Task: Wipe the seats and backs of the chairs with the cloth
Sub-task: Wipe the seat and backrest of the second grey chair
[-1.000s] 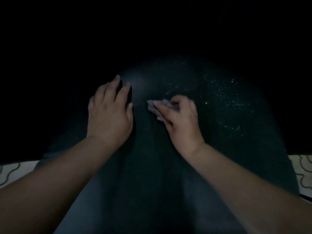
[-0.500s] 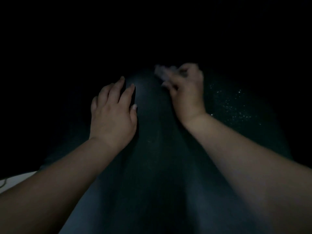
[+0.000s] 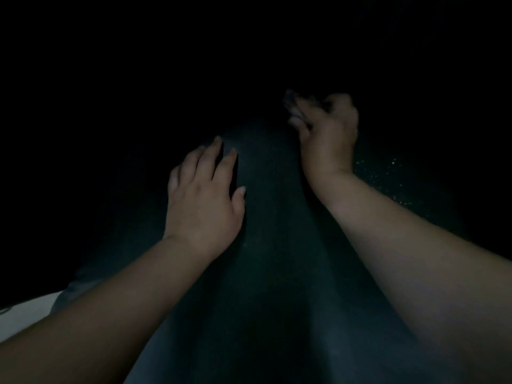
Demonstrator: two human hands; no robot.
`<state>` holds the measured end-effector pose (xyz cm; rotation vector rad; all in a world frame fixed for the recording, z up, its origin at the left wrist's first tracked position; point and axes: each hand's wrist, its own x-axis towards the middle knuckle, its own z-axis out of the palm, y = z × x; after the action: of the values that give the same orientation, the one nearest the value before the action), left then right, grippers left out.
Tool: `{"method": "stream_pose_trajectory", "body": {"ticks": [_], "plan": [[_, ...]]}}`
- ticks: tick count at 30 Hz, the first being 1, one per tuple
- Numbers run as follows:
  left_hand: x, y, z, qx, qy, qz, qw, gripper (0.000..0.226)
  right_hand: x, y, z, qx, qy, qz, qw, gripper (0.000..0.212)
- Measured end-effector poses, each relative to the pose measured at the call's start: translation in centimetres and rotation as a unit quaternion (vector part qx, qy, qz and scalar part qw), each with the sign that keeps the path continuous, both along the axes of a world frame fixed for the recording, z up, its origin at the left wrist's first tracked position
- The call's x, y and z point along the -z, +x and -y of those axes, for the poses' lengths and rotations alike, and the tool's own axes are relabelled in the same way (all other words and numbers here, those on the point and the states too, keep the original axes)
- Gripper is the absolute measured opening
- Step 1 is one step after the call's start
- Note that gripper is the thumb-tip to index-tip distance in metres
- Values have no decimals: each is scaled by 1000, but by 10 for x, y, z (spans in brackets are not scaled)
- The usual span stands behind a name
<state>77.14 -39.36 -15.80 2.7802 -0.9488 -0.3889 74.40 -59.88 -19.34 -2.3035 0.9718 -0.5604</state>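
Note:
The scene is very dark. A dark chair surface (image 3: 274, 245) fills the middle of the head view, with glinting specks on its right part (image 3: 388, 173). My left hand (image 3: 203, 198) rests flat on it, fingers straight and spread. My right hand (image 3: 327, 134) is farther up the surface and grips a small greyish cloth (image 3: 291, 102), which shows blurred past my fingertips. The far end of the chair is lost in blackness.
A pale patch of patterned floor (image 3: 25, 314) shows at the lower left edge. Everything beyond the chair is black and cannot be made out.
My right hand has slid the cloth away from me up the chair surface, from beside my left hand to well beyond it. My left hand has stayed planted.

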Motion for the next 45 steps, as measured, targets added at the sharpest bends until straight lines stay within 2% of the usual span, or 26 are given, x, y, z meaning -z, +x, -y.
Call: {"method": "stream_pose_trajectory", "body": {"ticks": [3, 4, 6, 7, 9, 12, 13, 15, 16, 17, 18, 19, 21, 23, 24, 27, 28, 30, 32, 34, 37, 39, 41, 42, 43, 45], "plan": [[-2, -6, 8, 30, 9, -6, 1000, 61, 4, -53, -30, 63, -37, -25, 997, 15], [-3, -9, 12, 37, 10, -8, 999, 62, 6, -63, -45, 33, -43, -17, 998, 13], [-2, -16, 20, 42, 7, -13, 999, 63, 11, -68, -57, -132, -63, 2, 989, 15], [-1, -19, 23, 39, 3, -12, 999, 63, 11, -59, -50, -156, -28, -4, 987, 17], [-1, -24, 28, 32, -4, -9, 999, 63, 10, -50, -16, -122, -58, -10, 991, 24], [0, -28, 33, 34, -5, -6, 999, 62, 1, -57, 28, -32, -77, -28, 996, 22], [0, -30, 35, 38, -1, -7, 999, 61, 2, -69, 27, 14, -78, -55, 995, 16], [-1, -33, 39, 47, 10, -11, 999, 61, 8, -104, 2, 33, -86, -59, 994, 11], [-2, -34, 41, 54, 14, -12, 998, 61, 11, -116, -14, -2, -99, -69, 993, 11], [-2, -35, 43, 62, 17, -12, 998, 61, 12, -125, -26, -88, -135, -65, 985, 14], [-3, -36, 45, 72, 18, -12, 997, 61, 15, -126, -30, -185, -186, -76, 962, 23], [-3, -38, 47, 80, 17, -12, 997, 61, 13, -122, -21, -235, -198, -78, 948, 30], [-3, -41, 50, 88, 20, -8, 996, 61, 3, -111, 17, -198, -134, -45, 970, 31], [-2, -43, 51, 88, 25, -6, 996, 61, -1, -109, 51, -59, -70, -23, 996, 30], [-2, -44, 52, 88, 27, -7, 996, 61, 2, -115, 55, -18, -75, -35, 996, 28], [-1, -49, 57, 89, 28, -10, 996, 61, 4, -143, 10, 41, -7, -32, 999, 14], [-1, -51, 59, 88, 28, -11, 996, 61, 5, -151, -9, 3, -10, -29, 1000, 15], [-1, -55, 62, 89, 27, -11, 996, 61, 5, -152, -23, -150, -43, -20, 987, 20], [-1, -57, 63, 88, 28, -8, 996, 61, 3, -135, 2, -113, -19, -3, 993, 14], [0, -58, 64, 88, 28, -4, 996, 61, 2, -126, 41, 8, -30, 7, 1000, 19], [-1, -60, 63, 97, 32, -3, 995, 61, 2, -148, 56, 91, -65, -58, 992, 18], [-3, -63, 63, 111, 32, -4, 993, 62, 9, -172, 25, 57, -121, -68, 989, 14], [-4, -68, 65, 133, 35, -7, 990, 63, 11, -181, -7, -63, -135, -86, 985, 29], [-4, -72, 67, 144, 37, -9, 989, 64, 13, -177, -8, -101, -126, -64, 985, 32], [-4, -76, 69, 152, 40, -11, 988, 64, 11, -165, 0, -107, -106, -47, 987, 30], [-3, -82, 72, 157, 45, -10, 987, 65, 9, -140, 33, -32, -48, 8, 998, 17]]}}
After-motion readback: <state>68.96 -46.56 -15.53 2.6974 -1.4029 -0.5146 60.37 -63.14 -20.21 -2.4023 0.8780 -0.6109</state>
